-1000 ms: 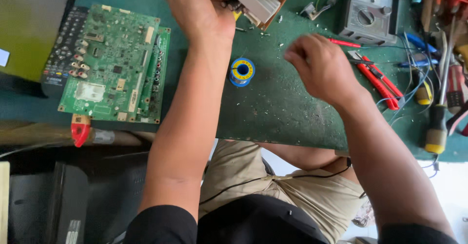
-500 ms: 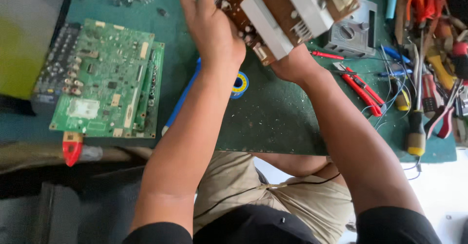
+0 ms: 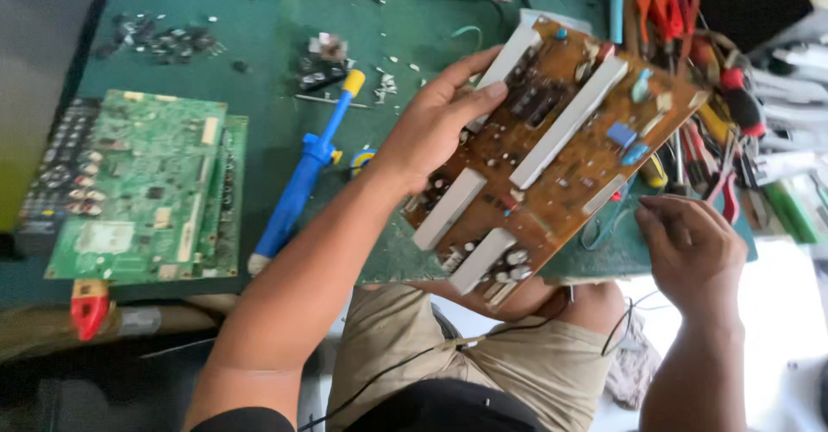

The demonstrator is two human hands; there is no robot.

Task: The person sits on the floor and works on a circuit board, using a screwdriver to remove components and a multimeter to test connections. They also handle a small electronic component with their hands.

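My left hand (image 3: pixel 435 126) grips the left edge of a large brown circuit board (image 3: pixel 561 165) with white heat sinks and small parts, holding it tilted above the green table mat (image 3: pixel 267 61) and over my lap. Off to the lower right of the board is my right hand (image 3: pixel 690 247), near its corner, with fingers curled and pinched together; I cannot tell whether it holds something small.
A green circuit board (image 3: pixel 147 186) lies on the left of the mat. A blue desoldering pump (image 3: pixel 302 178) lies in the middle beside a solder spool (image 3: pixel 362 160). Pliers and screwdrivers (image 3: pixel 699 78) are piled at the right. Small loose parts (image 3: pixel 164 40) are scattered at the back.
The brown board has been lifted off the back of the table and brought down toward me. My right hand has left the board and now sits to its lower right.
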